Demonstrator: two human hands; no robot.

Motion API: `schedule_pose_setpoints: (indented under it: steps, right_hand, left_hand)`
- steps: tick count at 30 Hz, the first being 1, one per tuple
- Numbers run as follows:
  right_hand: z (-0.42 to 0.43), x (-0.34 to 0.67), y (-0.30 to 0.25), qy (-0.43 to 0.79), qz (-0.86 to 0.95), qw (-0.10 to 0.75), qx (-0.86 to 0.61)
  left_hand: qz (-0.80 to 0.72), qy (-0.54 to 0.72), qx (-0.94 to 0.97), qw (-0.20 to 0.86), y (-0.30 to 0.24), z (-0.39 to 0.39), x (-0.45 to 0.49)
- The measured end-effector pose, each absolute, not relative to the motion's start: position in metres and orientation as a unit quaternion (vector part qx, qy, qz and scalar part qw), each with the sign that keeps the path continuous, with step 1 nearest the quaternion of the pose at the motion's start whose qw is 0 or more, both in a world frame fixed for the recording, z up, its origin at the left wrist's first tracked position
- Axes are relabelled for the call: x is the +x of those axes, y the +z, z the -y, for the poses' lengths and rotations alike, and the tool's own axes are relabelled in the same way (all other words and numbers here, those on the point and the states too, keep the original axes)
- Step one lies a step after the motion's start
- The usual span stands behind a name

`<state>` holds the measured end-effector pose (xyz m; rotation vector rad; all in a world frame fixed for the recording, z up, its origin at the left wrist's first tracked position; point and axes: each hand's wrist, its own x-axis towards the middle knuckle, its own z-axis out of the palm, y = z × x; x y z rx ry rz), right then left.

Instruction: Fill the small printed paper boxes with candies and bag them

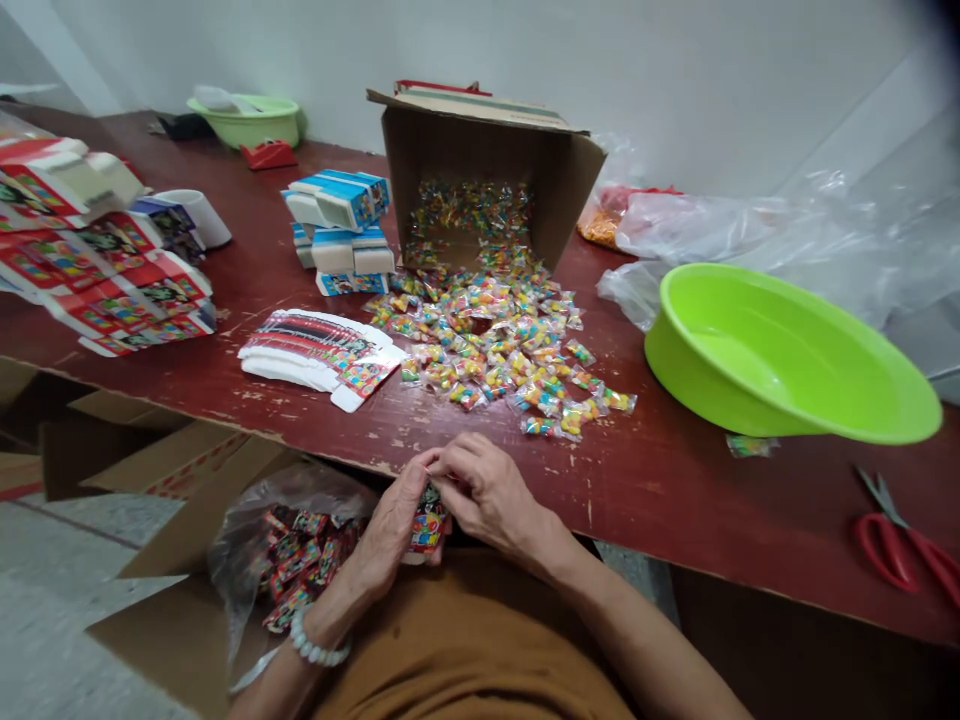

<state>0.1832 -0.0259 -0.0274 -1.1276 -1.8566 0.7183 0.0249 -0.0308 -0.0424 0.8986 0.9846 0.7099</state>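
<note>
My left hand (396, 525) is wrapped round a small printed candy box (426, 530) held upright at the table's front edge. The fingers of my right hand (484, 495) are pinched at the box's top end; my fingers cover that end. Beyond my hands lies a heap of small clear candy packets (510, 350) with colourful sweets inside. It spills from a cardboard carton (480, 150) lying on its side. Left of the heap sits a stack of flattened candy boxes (322, 350). Below my left arm, a plastic-lined carton holds several filled candy boxes (307, 560).
A green basin (780, 350) and red-handled scissors (892, 540) are on the right. Red box bundles (105, 250) and blue box bundles (341, 230) stand on the left. Farther back are a second green basin (251, 122), a red tape dispenser (268, 154) and clear plastic bags (697, 225).
</note>
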Motion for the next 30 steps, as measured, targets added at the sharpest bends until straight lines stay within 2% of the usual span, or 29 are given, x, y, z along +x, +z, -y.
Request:
schedule_pose_setpoints:
  steps: [3, 5, 8, 12, 14, 18, 22, 24, 30]
  right_hand:
    - [0.024, 0.185, -0.027, 0.416, 0.65, 0.453, -0.447]
    - [0.023, 0.187, -0.028, 0.451, 0.617, 0.471, -0.44]
    - [0.023, 0.188, -0.029, 0.369, 0.66, 0.494, -0.429]
    - [0.026, 0.188, -0.026, 0.261, 0.753, 0.446, -0.407]
    - [0.027, 0.187, -0.024, 0.261, 0.767, 0.432, -0.398]
    - [0.029, 0.183, -0.029, 0.289, 0.728, 0.474, -0.403]
    - [0.03, 0.184, -0.037, 0.413, 0.606, 0.49, -0.471]
    - [0.031, 0.186, -0.039, 0.436, 0.583, 0.496, -0.473]
    - [0.033, 0.183, -0.044, 0.325, 0.65, 0.515, -0.455]
  left_hand:
    - [-0.44, 0.285, 0.454, 0.721, -0.039, 0.026, 0.025]
    - [-0.431, 0.271, 0.473, 0.719, -0.037, 0.024, 0.023]
    - [-0.438, 0.266, 0.485, 0.708, -0.037, 0.024, 0.02]
    - [-0.461, 0.253, 0.486, 0.698, -0.038, 0.026, 0.021]
    - [-0.463, 0.252, 0.487, 0.697, -0.039, 0.025, 0.022]
    - [-0.447, 0.299, 0.46, 0.707, -0.043, 0.023, 0.026]
    - [-0.408, 0.347, 0.399, 0.744, -0.044, 0.023, 0.031]
    - [-0.394, 0.353, 0.381, 0.758, -0.041, 0.025, 0.034]
    - [-0.416, 0.375, 0.371, 0.741, -0.03, 0.032, 0.04]
